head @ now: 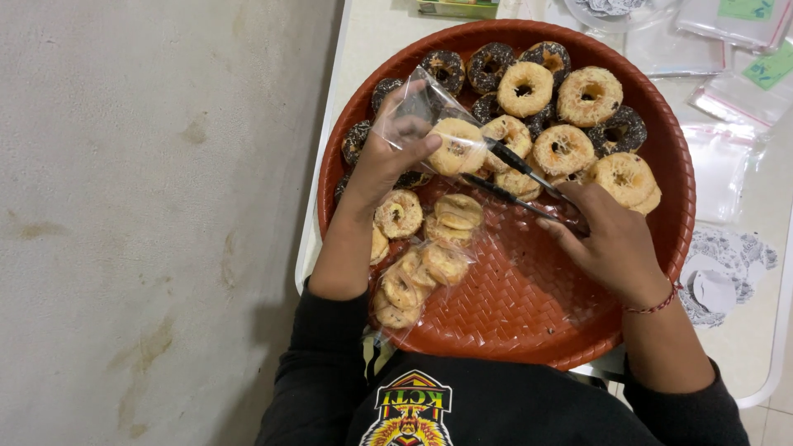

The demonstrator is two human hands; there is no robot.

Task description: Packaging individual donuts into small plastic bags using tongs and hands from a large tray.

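My left hand [388, 157] holds a clear plastic bag [421, 107] open over the left part of a round reddish-brown woven tray [529, 306]. A pale, crumb-topped doughnut [457, 146] sits at the bag's mouth. My right hand [611, 239] grips black tongs [516, 177], whose tips reach that doughnut. Behind them lie several loose doughnuts, some pale [525, 87] and some dark chocolate [446, 68]. Bagged pale doughnuts [417, 277] lie at the tray's near left edge.
The tray rests on a white table [368, 33]. Empty clear bags [719, 165] and flat white doilies [723, 264] lie to the right of the tray. A green box [458, 8] stands at the far edge. Grey floor [149, 223] lies to the left.
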